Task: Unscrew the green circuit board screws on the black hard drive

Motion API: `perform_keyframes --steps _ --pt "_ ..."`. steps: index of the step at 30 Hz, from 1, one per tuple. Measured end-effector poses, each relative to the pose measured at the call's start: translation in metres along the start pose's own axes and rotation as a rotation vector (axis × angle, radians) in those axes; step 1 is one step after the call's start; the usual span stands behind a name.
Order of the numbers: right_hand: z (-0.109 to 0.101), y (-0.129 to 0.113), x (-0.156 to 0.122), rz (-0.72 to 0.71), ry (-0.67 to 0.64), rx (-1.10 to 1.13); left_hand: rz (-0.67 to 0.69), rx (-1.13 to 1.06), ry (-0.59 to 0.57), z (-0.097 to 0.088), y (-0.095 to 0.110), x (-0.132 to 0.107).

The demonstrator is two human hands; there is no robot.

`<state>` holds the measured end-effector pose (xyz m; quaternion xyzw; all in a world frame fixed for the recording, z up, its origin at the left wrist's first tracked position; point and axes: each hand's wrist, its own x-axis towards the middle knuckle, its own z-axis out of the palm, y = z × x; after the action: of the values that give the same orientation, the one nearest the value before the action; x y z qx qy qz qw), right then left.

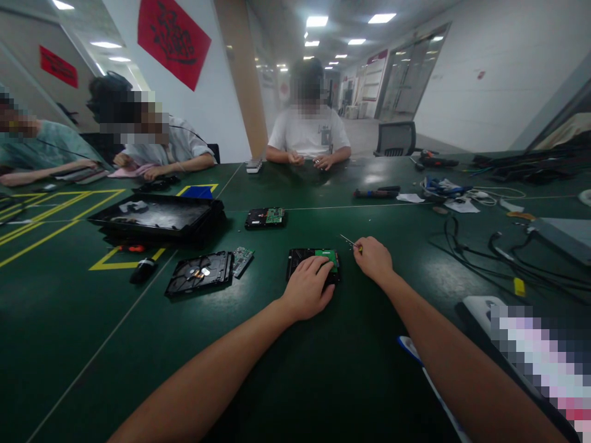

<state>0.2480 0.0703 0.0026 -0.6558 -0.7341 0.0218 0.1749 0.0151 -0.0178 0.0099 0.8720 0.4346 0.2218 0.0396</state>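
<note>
Pinched in your right hand (pixel 373 258) is a thin screwdriver (pixel 349 240); your left hand (pixel 308 288) lies spread across a hard drive (pixel 305 253) — dark green table (pixel 351 351) beneath, white wall (pixel 512 74) beyond.

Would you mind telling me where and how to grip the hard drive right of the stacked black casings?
Probably by its near and far edges, from above: the hard drive lies flat, and this should avoid pressing on the green circuit board exposed on its right half.

white wall (pixel 498 55); glass door (pixel 410 77); lit ceiling panels (pixel 317 21); black mesh chair (pixel 396 138)
</note>
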Motion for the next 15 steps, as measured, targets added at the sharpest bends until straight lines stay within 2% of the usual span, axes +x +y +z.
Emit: perform_keyframes --steps 15 --pt "-0.0012 -0.0028 -0.0004 0.012 -0.008 -0.002 -0.108 0.108 0.048 -0.0020 0.0051 -0.0011"
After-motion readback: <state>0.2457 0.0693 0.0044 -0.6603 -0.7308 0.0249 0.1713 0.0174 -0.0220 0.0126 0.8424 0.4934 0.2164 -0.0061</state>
